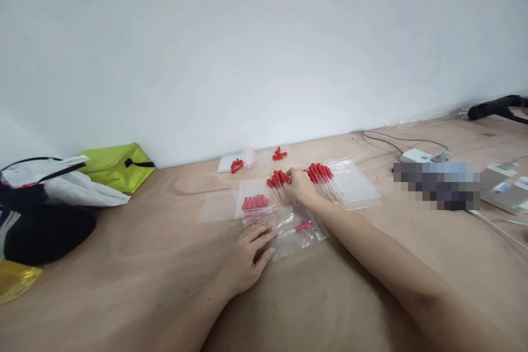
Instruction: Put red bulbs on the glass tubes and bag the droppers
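My left hand (253, 253) rests with its fingers apart at the left edge of a clear plastic bag (284, 239), which has a small red piece (303, 226) on or in it. Farther forward, my right hand (300, 184) has its fingers closed beside a row of red-tipped thin sticks (278, 179); what they pinch, if anything, is too small to make out. Right of that hand lies another fan of red-tipped sticks (319, 172) on a clear bag (361, 184). Several red pieces (254, 202) are lined up on a bag to the left.
Small red pieces (237, 165) and more (279, 154) lie on bags near the wall. A green bag (119, 168), white cloth (82, 184) and black item (53, 234) are at the left. Power strips (505, 187) with cables stand at the right.
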The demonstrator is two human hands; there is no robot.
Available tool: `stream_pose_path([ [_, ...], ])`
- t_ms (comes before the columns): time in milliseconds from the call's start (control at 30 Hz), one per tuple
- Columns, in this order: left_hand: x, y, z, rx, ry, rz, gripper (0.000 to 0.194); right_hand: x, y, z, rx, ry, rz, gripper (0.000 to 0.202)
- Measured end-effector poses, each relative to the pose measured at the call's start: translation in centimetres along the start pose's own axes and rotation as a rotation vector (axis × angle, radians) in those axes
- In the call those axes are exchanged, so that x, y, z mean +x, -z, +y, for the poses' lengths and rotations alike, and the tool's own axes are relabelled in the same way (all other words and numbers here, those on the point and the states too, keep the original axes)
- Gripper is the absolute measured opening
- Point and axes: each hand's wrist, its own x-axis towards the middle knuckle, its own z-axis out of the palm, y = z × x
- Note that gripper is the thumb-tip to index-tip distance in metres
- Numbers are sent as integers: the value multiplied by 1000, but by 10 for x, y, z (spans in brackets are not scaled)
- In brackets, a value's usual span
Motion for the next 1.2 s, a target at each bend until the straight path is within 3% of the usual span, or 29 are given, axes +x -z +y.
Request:
stream_pose_path([
  [300,1,1,-1,-9,-14,-7,29,6,0,-14,-71,-56,-38,27],
  [400,1,0,-3,-10,-34,-7,29,6,13,-4,-45,-21,-10,30],
  [500,1,0,-3,-3,-39,-10,29,-2,26,22,46,23,51,41],
  [667,2,1,-1,0,-33,-22,29,-43,31,75,777,43,314,58],
  [767,2,0,-2,-4,-32,-22,29,-66,28,92,907,2,403,59],
  [1200,2,-1,-2,9,-35,-19,29,-72,15,72,1107,-108,292,51],
])
